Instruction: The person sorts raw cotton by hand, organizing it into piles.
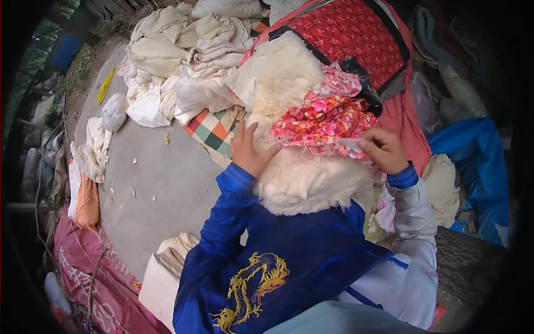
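Observation:
A thick wad of cream cotton wadding [314, 181] lies right in front of my body, with red-and-pink floral fabric [328, 123] over its far part. My left hand [248, 149] is open at the wadding's left side, fingers spread and thumb pointing toward the fabric's near edge. On the other side, my right hand [385, 151] pinches the right part of that fabric's near edge between thumb and fingers. More pale fluffy wadding [283, 75] spreads beyond the fabric. Dark cloth [364, 89] touches the fabric's far right side.
A red patterned quilt [345, 39] lies at the back. Crumpled white cloth [178, 61] is heaped at the back left, beside checked cloth [214, 131]. Grey ground [150, 172] shows at left, with small white scraps. A blue sheet [473, 167] lies at right, a maroon sack [97, 273] at lower left.

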Tool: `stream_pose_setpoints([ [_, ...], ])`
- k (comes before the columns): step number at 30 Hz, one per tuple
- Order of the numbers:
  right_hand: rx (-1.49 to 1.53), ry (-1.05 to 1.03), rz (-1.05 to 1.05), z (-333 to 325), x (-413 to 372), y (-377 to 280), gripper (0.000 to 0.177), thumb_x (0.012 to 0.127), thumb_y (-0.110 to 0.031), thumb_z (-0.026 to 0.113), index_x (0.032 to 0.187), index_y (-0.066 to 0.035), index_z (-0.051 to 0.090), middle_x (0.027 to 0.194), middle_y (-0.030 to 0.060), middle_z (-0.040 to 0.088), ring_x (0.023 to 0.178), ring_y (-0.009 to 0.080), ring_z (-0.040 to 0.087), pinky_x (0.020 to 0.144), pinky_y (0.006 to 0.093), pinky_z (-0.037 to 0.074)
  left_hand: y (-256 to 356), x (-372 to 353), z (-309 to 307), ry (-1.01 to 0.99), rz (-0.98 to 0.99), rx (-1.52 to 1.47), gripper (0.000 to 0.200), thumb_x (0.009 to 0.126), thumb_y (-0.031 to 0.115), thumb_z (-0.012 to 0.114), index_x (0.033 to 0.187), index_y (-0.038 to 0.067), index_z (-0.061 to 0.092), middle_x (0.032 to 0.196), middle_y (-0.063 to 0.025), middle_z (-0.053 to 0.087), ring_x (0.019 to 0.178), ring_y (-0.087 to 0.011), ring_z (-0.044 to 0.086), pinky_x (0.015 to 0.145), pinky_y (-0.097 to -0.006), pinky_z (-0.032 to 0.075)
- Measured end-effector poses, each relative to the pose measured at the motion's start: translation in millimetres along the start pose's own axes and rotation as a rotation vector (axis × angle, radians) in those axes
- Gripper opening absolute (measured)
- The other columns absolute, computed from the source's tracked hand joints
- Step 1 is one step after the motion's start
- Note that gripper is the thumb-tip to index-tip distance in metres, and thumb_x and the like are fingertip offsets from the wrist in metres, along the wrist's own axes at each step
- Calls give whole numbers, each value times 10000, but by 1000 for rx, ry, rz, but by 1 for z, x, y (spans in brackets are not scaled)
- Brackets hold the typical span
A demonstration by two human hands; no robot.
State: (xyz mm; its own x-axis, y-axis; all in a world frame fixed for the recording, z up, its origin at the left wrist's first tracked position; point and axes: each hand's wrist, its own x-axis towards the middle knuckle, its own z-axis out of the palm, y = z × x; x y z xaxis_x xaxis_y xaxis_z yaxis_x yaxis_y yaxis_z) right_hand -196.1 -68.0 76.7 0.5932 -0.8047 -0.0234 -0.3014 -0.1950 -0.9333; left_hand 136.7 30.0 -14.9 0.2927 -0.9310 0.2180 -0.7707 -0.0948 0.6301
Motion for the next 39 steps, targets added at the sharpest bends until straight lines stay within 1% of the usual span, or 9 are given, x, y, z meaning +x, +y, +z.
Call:
stream_pose_setpoints([
  [2,-56,-51,12,2,-2,-3,162,887,-161,681,835,-12,646,680,-14,562,627,43,494,541,241,373,4,-8,9,-256,54,334,800,718,461,771,1344,58,478,1427,-260,392,1365,-379,343,1090,-598,245],
  [5,-111,-107,-50,7,0,-14,152,877,-142,678,823,-5,643,670,22,573,615,78,520,536,262,380,-3,-3,39,-270,68,214,716,691,422,765,1280,86,534,1313,-240,501,1283,-356,450,1074,-644,217],
  [9,-329,15,-258,-2,7,-21,122,869,-111,668,827,0,643,663,84,575,600,173,560,541,304,405,-27,5,81,-430,-92,356,590,674,306,765,1188,86,575,1034,-124,618,971,-323,615,910,-488,463],
  [15,-548,330,-319,-37,-13,-36,124,873,-80,661,807,19,624,691,95,597,601,188,564,562,304,428,-14,51,47,252,306,274,442,679,121,710,1110,104,614,821,-69,538,773,-276,605,631,-388,512],
  [18,-320,698,-230,-100,-35,-13,183,932,-125,633,823,21,611,696,-8,580,639,64,492,571,232,400,-77,102,10,399,257,388,137,829,205,667,852,73,637,753,-114,562,647,-313,598,542,-413,491],
  [21,-207,741,-185,-102,-51,29,201,962,-139,594,823,6,600,700,-52,542,673,31,445,589,201,379,-86,108,-24,313,386,395,214,863,219,672,736,61,603,684,-114,544,598,-305,583,502,-395,466],
  [27,-695,101,240,-68,-55,87,164,831,-138,658,913,5,660,748,148,622,674,264,629,637,366,479,-74,23,-5,100,561,275,173,768,176,740,796,44,631,671,-104,527,575,-291,563,517,-382,449],
  [33,-459,36,-118,18,65,2,213,849,-209,642,889,-3,676,823,164,642,773,327,635,683,404,494,-74,-56,3,-334,579,89,200,735,218,717,791,50,622,754,-94,548,713,-300,570,636,-406,459],
  [39,-938,-307,-162,176,141,26,426,772,-474,697,875,-60,710,957,133,662,931,304,615,786,438,472,-70,-57,-17,-552,430,272,409,909,419,558,726,75,684,776,-93,622,743,-289,590,752,-420,427],
])
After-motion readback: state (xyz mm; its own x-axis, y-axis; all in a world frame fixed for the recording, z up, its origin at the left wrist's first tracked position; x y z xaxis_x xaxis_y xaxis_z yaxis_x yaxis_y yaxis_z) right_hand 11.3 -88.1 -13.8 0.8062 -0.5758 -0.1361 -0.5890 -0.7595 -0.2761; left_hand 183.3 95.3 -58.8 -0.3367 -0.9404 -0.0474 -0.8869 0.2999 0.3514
